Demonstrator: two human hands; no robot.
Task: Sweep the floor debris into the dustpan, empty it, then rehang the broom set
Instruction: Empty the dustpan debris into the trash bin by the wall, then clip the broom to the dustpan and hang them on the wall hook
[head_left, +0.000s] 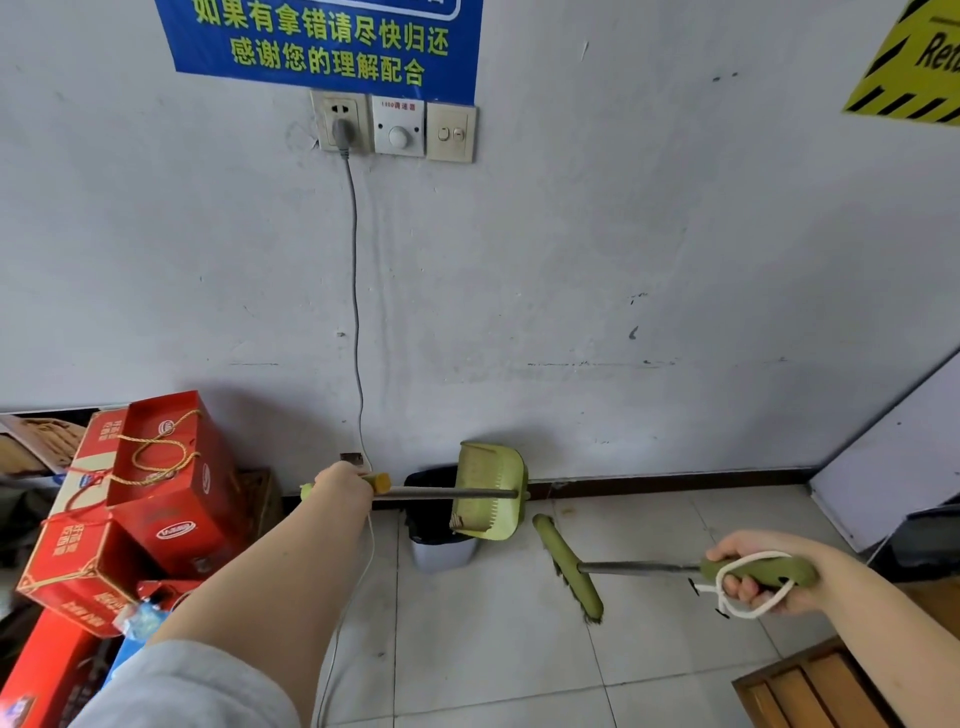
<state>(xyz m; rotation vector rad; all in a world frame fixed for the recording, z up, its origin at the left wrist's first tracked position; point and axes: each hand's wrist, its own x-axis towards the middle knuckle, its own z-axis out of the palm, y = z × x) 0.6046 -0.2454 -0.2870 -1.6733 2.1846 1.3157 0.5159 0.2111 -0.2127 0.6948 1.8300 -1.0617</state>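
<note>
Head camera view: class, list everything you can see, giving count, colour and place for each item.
bin: one, grey with black liner, against the wall
dustpan: one, light green, held tilted over the bin
broom: one, green, held above the floor tiles, right of the bin
gift boxes: several, red, stacked at left
blue sign: one, blue with yellow text, top of wall
wall plates: three, cream, under the blue sign
cable: one, grey, from the left plate down the wall
warning sign: one, yellow and black, top right
wooden furniture: one, brown, bottom right
left hand: one, grips the dustpan handle
right hand: one, grips the broom handle
</note>
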